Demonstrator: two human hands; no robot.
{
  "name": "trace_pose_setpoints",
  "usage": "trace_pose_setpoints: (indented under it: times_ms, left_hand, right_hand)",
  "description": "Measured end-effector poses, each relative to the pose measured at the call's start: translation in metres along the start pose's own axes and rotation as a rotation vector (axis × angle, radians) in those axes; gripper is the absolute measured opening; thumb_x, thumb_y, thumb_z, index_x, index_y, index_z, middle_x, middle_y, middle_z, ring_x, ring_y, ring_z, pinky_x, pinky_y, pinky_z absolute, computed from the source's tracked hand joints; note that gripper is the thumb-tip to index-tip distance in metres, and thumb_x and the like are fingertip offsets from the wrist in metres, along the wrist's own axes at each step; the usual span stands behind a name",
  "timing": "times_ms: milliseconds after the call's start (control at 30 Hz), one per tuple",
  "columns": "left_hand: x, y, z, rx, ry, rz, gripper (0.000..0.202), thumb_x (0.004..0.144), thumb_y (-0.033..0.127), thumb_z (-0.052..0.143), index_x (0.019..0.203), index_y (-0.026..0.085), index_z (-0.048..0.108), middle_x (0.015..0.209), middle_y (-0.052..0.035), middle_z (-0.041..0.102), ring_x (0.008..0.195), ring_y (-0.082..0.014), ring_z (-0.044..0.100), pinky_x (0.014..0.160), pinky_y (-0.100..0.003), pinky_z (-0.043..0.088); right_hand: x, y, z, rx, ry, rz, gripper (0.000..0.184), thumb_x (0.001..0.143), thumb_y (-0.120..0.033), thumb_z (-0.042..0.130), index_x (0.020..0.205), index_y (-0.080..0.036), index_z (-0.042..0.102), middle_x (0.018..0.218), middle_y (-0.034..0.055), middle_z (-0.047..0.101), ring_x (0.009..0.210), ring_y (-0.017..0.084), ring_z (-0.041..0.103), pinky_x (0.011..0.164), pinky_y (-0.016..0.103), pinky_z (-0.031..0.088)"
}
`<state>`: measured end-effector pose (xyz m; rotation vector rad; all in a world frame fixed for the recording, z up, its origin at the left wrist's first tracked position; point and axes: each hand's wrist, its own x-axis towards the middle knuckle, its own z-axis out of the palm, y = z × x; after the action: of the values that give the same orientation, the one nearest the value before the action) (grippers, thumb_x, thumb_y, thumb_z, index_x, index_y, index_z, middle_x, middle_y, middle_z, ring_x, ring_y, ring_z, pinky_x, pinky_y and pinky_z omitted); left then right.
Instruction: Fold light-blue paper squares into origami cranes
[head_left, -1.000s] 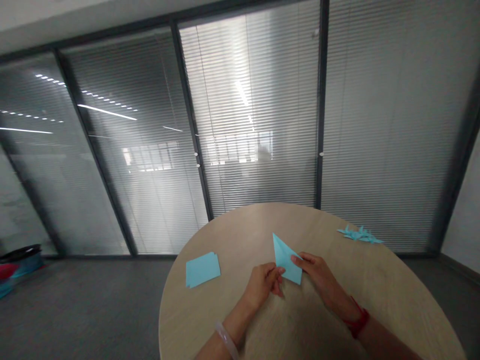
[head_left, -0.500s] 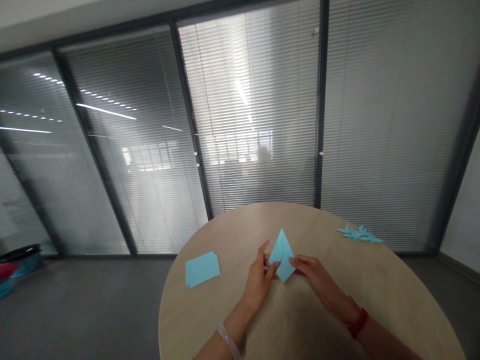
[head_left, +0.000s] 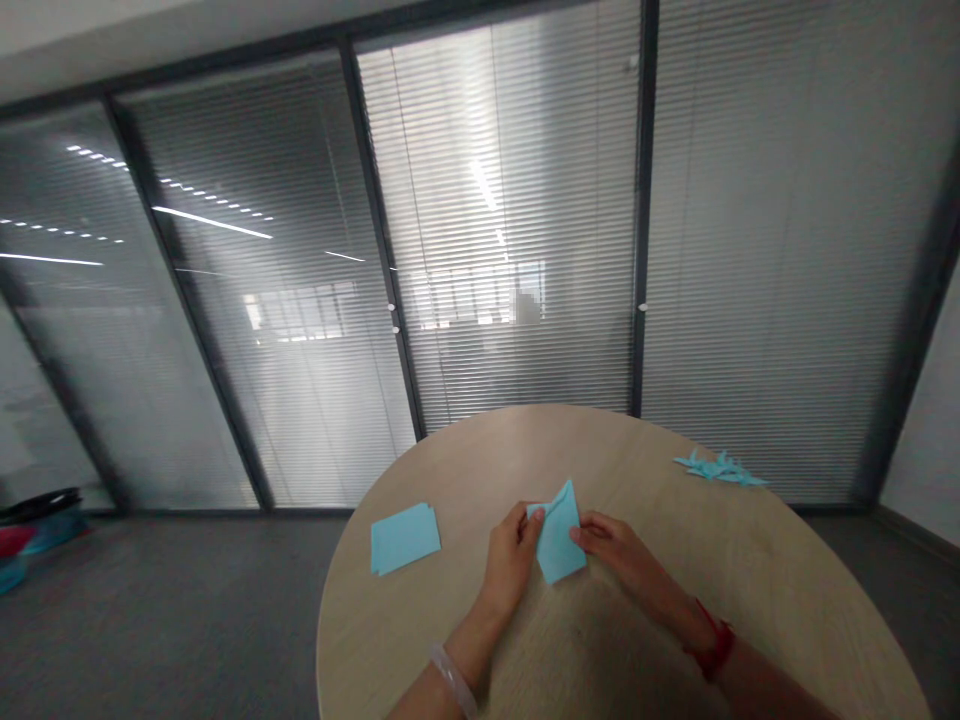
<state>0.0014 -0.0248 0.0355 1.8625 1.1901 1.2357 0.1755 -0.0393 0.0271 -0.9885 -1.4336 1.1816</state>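
Observation:
A light-blue sheet of origami paper (head_left: 559, 546), partly folded, is held between both hands above the table. My left hand (head_left: 513, 550) pinches its upper left side, thumb on the near face and the other fingers curled behind. On the right edge, my right hand (head_left: 609, 540) grips the paper between thumb and fingers. One corner of the paper points up and away; a flap is bent near the left thumb. The fingertips behind the paper are hidden.
A stack of light-blue paper (head_left: 405, 539) lies on the round wooden table (head_left: 480, 450) at left. Several folded blue paper pieces (head_left: 720, 468) sit in a pile near the far right edge. Glass panels with blinds (head_left: 517, 200) stand beyond the table.
The paper has gone from a symmetrical kite shape to a turned, partly opened shape with a flap bent at the left. My left fingers have curled in closer around it.

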Motion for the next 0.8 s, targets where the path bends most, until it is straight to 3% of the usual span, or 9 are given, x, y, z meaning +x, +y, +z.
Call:
trace_pose_setpoints:
  times_ms: [100, 233, 467, 667, 800]
  left_hand:
    - [-0.005, 0.005, 0.002, 0.114, -0.065, 0.030, 0.039, 0.090, 0.046, 0.041, 0.077, 0.015, 0.062, 0.061, 0.0009, 0.053, 0.057, -0.0131, 0.047, 0.055, -0.023, 0.032]
    - [-0.012, 0.010, 0.002, 0.195, -0.177, 0.085, 0.040, 0.094, 0.042, 0.036, 0.093, 0.017, 0.067, 0.074, -0.0053, 0.067, 0.064, -0.0171, 0.059, 0.061, -0.025, 0.039]
    - [-0.018, 0.020, 0.000, 0.187, -0.324, 0.192, 0.039, 0.095, 0.040, 0.034, 0.116, 0.025, 0.063, 0.108, -0.0069, 0.070, 0.096, -0.0227, 0.065, 0.085, -0.028, 0.044]
    - [-0.020, 0.022, 0.000, 0.141, -0.340, 0.176, 0.042, 0.095, 0.042, 0.033, 0.119, 0.023, 0.062, 0.108, -0.0084, 0.070, 0.097, -0.0238, 0.065, 0.085, -0.030, 0.045]
    - [-0.019, 0.019, 0.003, 0.111, -0.293, 0.138, 0.040, 0.094, 0.042, 0.034, 0.111, 0.021, 0.064, 0.098, -0.0086, 0.071, 0.087, -0.0227, 0.065, 0.077, -0.029, 0.044]
  right_hand:
    - [0.004, 0.006, 0.001, 0.045, 0.105, -0.006, 0.045, 0.063, -0.053, 0.070, 0.088, -0.018, 0.057, 0.079, 0.0064, 0.069, 0.076, 0.025, 0.066, 0.075, 0.038, 0.051]
    - [0.005, 0.013, 0.001, 0.011, 0.225, 0.017, 0.050, 0.061, -0.043, 0.070, 0.099, -0.021, 0.047, 0.079, 0.0037, 0.066, 0.074, 0.024, 0.065, 0.069, 0.036, 0.051]
    - [0.003, 0.010, 0.002, -0.104, 0.250, 0.027, 0.050, 0.063, -0.037, 0.060, 0.107, -0.020, 0.042, 0.070, -0.0013, 0.058, 0.069, 0.020, 0.060, 0.065, 0.031, 0.047]
    - [0.002, 0.013, 0.002, -0.108, 0.220, 0.016, 0.048, 0.066, -0.036, 0.054, 0.110, -0.021, 0.042, 0.074, 0.0006, 0.060, 0.072, 0.021, 0.062, 0.067, 0.032, 0.046]
    - [0.001, 0.013, -0.001, -0.194, 0.277, -0.008, 0.045, 0.066, -0.030, 0.047, 0.110, -0.021, 0.047, 0.070, -0.0008, 0.057, 0.064, 0.019, 0.059, 0.061, 0.029, 0.044]
